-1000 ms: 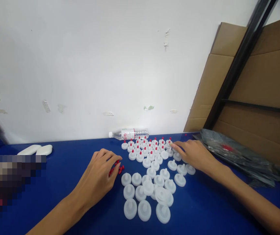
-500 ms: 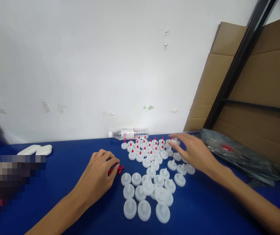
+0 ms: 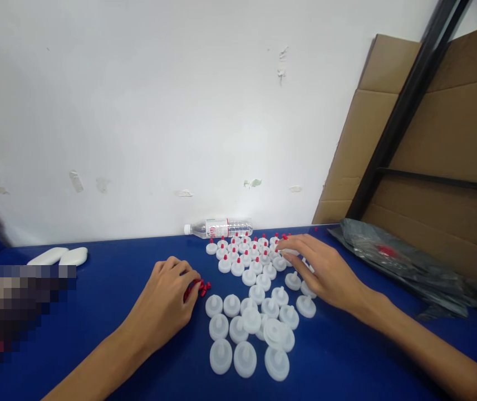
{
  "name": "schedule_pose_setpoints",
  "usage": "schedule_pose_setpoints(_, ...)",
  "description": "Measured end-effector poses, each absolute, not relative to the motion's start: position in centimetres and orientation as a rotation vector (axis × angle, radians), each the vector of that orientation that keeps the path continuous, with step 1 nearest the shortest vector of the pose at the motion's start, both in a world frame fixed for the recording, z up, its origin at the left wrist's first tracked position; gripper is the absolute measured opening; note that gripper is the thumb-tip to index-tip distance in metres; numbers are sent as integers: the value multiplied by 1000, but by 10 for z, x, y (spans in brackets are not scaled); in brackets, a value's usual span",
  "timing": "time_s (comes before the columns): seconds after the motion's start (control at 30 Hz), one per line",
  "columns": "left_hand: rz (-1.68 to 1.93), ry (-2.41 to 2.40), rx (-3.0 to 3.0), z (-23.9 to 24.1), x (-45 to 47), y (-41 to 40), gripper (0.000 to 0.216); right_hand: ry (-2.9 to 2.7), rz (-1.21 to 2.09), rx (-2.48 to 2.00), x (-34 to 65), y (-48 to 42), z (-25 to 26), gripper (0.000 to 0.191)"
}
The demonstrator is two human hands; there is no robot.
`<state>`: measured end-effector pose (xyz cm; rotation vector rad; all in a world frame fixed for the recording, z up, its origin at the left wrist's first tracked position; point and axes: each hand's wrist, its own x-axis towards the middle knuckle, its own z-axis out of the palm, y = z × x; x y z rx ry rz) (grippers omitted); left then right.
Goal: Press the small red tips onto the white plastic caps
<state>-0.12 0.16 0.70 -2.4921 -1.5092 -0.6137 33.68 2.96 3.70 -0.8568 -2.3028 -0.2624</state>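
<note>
My left hand point(image 3: 171, 292) rests on the blue table with its fingers curled round small red tip caps point(image 3: 202, 288), some showing between thumb and fingers. Beside it, several translucent white nozzle caps point(image 3: 221, 356) stand spout up with bare spouts, and a few lie on others. Farther back, rows of white nozzle caps point(image 3: 238, 267) carry red tips. Over the right end of these rows, my right hand point(image 3: 321, 270) pinches a white nozzle cap point(image 3: 290, 252) between thumb and fingers. Its fingers partly hide that cap and those beneath.
Along the wall lies a clear water bottle point(image 3: 225, 228) on its side. Two white rounded objects point(image 3: 73, 256) are at the far left, near a blurred-out area. A grey plastic bag point(image 3: 397, 262) and cardboard point(image 3: 359, 139) bound the right side.
My right hand has moved left and slightly toward me with the white nozzle cap, closer to the red-tipped rows. My left hand stays in nearly the same place.
</note>
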Motion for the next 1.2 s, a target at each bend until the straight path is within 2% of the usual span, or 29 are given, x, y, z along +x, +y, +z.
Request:
schedule_pose_setpoints(0.4, -558, -1525, -2498, 7, -1, 1, 24, -2264, -156, -531, 326, 12, 30, 33)
schedule_pose_setpoints(0.57, -598, -1453, -2454, 9, 2, -2, 25, -2349, -181, -436, 318, 3, 35, 27)
schedule_pose_setpoints(0.73, -793, -1229, -2449, 18, 16, -19, 24, -2341, -169, -365, 307, -7, 39, 26)
schedule_pose_setpoints(0.9, -904, -933, -2493, 18, 39, -44, 31, -2337, -209, -253, 295, -21, 39, 22)
schedule_pose_setpoints(1.1, -956, -656, -2479, 12, 46, -49, 11, -2307, -248, -216, 289, -34, 39, 13)
schedule_pose_setpoints(1.2, -921, -612, -2478, 11, 45, -48, 14, -2322, -188, -220, 288, -35, 41, 16)
